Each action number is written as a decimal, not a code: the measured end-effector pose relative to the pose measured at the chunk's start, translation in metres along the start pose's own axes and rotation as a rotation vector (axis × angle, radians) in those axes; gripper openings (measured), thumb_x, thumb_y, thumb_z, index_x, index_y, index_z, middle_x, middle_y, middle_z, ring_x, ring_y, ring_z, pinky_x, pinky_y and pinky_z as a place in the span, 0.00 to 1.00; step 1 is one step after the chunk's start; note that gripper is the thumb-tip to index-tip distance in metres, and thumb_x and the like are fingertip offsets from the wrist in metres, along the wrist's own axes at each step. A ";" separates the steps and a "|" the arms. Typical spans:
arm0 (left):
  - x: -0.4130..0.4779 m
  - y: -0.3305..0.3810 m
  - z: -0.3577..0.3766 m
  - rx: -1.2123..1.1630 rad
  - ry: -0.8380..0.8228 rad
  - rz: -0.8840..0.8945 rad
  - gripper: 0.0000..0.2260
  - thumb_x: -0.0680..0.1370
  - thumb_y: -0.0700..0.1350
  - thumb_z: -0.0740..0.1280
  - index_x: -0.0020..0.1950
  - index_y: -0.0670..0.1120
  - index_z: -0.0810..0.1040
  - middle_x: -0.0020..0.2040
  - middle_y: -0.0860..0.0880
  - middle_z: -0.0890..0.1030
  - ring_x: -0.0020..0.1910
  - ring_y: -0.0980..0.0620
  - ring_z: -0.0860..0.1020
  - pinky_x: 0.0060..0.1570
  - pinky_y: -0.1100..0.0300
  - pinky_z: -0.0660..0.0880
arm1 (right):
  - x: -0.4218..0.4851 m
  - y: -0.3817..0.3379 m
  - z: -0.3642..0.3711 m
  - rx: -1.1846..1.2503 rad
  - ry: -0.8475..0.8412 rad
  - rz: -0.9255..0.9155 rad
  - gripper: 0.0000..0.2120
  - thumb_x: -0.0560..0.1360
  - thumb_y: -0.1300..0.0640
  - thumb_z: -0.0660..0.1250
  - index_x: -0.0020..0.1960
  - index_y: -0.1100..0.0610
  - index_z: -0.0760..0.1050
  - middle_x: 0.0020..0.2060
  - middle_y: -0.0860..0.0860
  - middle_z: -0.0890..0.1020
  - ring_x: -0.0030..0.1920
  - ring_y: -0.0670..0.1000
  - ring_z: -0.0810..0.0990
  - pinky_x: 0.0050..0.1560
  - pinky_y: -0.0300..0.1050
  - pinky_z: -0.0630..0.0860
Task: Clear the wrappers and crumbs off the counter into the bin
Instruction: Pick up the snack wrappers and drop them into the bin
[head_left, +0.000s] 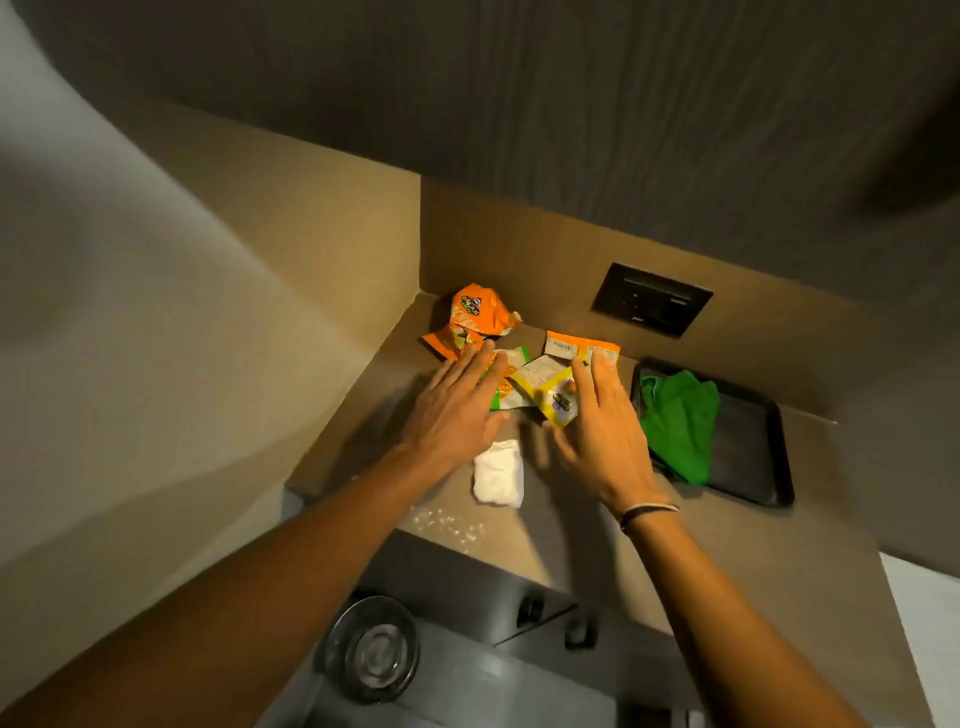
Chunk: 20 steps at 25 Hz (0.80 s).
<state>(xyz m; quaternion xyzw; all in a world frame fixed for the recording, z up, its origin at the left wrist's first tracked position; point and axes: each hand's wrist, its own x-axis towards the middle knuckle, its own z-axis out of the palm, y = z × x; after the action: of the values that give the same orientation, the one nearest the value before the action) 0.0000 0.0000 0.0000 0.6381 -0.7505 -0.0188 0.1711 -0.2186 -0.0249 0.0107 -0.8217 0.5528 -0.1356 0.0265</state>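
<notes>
A tan table (727, 561) is seen set into a corner, closed in by matching tan walls (332, 228) at the back and left. A dark switch panel (652, 299) is mounted on the back wall. Dark wood-grain cabinetry (597, 104) is hung overhead. Warm, dim light is cast throughout. Below the front edge, grey steel drawer fronts (467, 597) are glimpsed.

Counter (587, 540): tan top set into a wall corner. Orange wrapper (475, 317) lies in the far corner. Green wrapper (506, 384) and yellow wrapper (545, 389) overlap just in front of it. White napkin (497, 474) nearer the front edge. Crumbs (449, 522) scattered at the front edge. Black tray (748, 457) to the right, green cloth (678, 423) on it.
</notes>
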 end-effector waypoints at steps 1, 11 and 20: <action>0.016 0.000 0.011 -0.001 -0.033 0.002 0.36 0.81 0.58 0.68 0.84 0.45 0.60 0.86 0.44 0.58 0.85 0.45 0.55 0.82 0.49 0.59 | 0.011 0.008 0.007 0.014 -0.035 0.005 0.47 0.79 0.39 0.69 0.86 0.57 0.49 0.86 0.58 0.52 0.86 0.60 0.51 0.85 0.60 0.58; 0.068 0.005 0.064 0.087 -0.277 -0.115 0.28 0.79 0.54 0.67 0.76 0.44 0.72 0.81 0.43 0.68 0.78 0.43 0.69 0.71 0.46 0.72 | 0.063 0.030 0.056 -0.059 -0.290 0.007 0.38 0.80 0.41 0.64 0.84 0.54 0.56 0.83 0.60 0.59 0.83 0.63 0.59 0.82 0.59 0.64; 0.066 0.004 0.057 0.142 -0.114 0.002 0.12 0.82 0.40 0.65 0.64 0.42 0.82 0.63 0.41 0.83 0.56 0.40 0.84 0.48 0.47 0.81 | 0.060 0.034 0.041 -0.114 -0.036 -0.123 0.27 0.83 0.54 0.67 0.80 0.56 0.67 0.81 0.59 0.67 0.80 0.62 0.67 0.79 0.58 0.68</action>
<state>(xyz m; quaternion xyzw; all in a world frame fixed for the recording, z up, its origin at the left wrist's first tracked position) -0.0281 -0.0739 -0.0377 0.6456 -0.7592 -0.0016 0.0823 -0.2177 -0.0968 -0.0233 -0.8567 0.5075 -0.0907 -0.0187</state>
